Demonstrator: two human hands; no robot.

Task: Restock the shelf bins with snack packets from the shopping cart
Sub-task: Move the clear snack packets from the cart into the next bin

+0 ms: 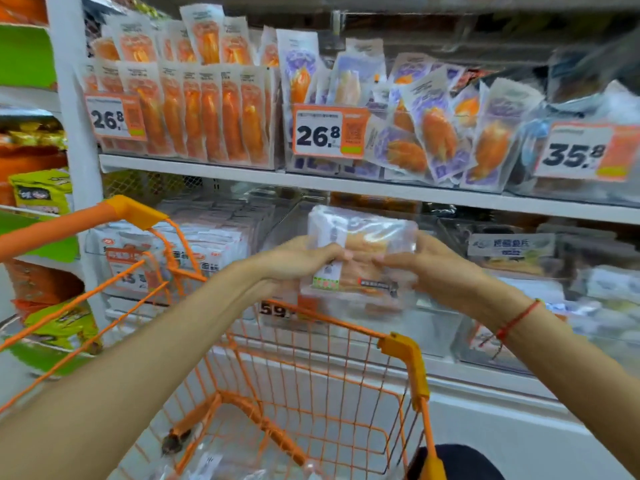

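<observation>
Both hands clamp one snack packet [360, 258] | left hand [304, 261], right hand [433, 268] at its sides | shelf bin [398, 209] just beyond, cart [311, 375] below

Bare forearms, no sleeves, thin red string bracelet [516, 322] on right wrist

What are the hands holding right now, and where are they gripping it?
A clear snack packet, held above the shopping cart. The left hand grips its left edge, the right hand its right edge, fingers curled round the front.
</observation>
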